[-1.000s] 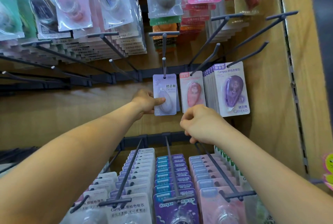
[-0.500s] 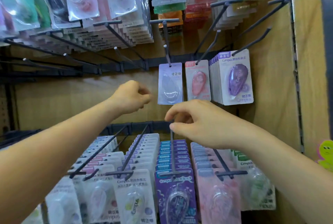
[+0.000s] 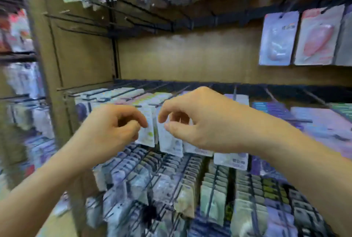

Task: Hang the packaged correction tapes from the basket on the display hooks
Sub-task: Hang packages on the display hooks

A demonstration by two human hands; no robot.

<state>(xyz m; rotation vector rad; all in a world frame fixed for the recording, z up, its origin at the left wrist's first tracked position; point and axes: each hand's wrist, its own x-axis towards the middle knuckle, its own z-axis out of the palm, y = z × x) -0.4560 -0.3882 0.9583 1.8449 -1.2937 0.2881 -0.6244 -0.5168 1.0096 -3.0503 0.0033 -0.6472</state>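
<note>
A white carded pack of correction tape with a green mark (image 3: 147, 134) hangs in the middle row of the display, and a second white pack (image 3: 170, 141) hangs just right of it; all is much blurred. The left hand (image 3: 112, 128) and the right hand (image 3: 205, 122) are near, in front of these packs and close together. Their fingers are curled, thumb and forefinger toward the pack edges, but I cannot tell whether they pinch anything. At far right a pale lilac pack (image 3: 278, 38) and a pink pack (image 3: 318, 36) hang side by side. Thin black wire hooks (image 3: 133, 25) stand out from the brown wooden back panel (image 3: 190, 55). Below, dense rows of packs (image 3: 209, 189) fill the near hooks.
</note>
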